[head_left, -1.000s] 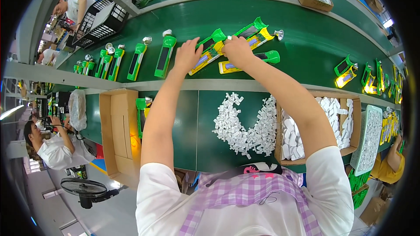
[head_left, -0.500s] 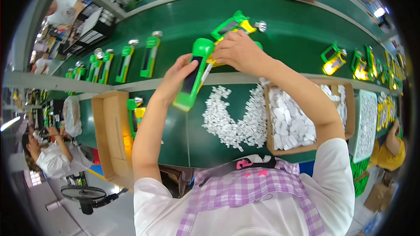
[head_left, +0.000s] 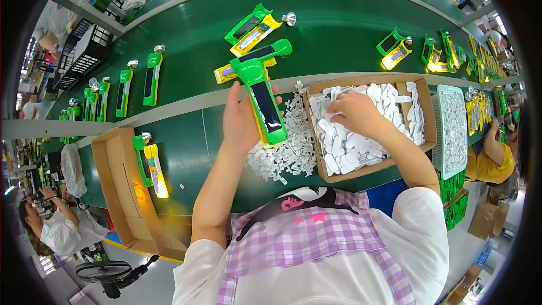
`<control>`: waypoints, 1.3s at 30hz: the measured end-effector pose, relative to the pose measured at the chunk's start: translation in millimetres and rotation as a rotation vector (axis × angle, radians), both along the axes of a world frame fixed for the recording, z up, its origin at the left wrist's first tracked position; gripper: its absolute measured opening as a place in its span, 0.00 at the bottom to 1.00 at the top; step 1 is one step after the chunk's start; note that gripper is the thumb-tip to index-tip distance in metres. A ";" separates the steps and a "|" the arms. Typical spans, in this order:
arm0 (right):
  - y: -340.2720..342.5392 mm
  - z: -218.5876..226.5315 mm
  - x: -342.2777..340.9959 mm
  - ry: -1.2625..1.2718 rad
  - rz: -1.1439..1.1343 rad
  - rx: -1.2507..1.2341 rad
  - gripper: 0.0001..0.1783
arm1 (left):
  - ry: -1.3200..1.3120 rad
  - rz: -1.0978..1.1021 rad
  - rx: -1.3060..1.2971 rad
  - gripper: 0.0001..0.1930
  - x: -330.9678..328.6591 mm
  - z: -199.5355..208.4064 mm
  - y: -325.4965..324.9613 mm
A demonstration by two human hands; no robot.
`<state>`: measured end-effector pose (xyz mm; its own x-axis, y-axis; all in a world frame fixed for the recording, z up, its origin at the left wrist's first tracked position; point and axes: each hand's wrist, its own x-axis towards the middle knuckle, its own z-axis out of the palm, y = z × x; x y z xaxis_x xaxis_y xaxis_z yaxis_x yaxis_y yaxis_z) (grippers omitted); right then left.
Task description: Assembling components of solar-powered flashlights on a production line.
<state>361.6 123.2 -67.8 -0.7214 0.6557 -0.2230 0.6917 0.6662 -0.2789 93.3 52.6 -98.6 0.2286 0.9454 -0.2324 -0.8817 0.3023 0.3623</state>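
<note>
Since the left grip (head_left: 239, 122) wraps the green flashlight (head_left: 263, 99) mid-frame, guess the right grip (head_left: 357, 114) is free among white pieces (head_left: 345, 148). Can't tell if it's pinching any.

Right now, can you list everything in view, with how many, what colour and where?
Held flashlight: one, green and yellow, upper centre
Opened flashlight: one, green and yellow, near bench, left
Row flashlights: many, green and yellow, far worktop, left and right
Flat pieces: many, white, in right box
Small pieces: many, white, near bench
Right box: one, brown, near bench
Left box: one, brown, left
Basket: one, pale green, right
Crate: one, black, far left
Fan: one, black, lower left
Co-workers: several, edges; some unclear
Left hand: one, bare, under held flashlight
Right hand: one, bare, at flat pieces
</note>
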 end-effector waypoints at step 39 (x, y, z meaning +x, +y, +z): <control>-5.0 28.1 -144.1 0.458 -0.261 -0.128 0.09 | 0.408 0.396 0.092 0.35 35.8 -11.9 8.7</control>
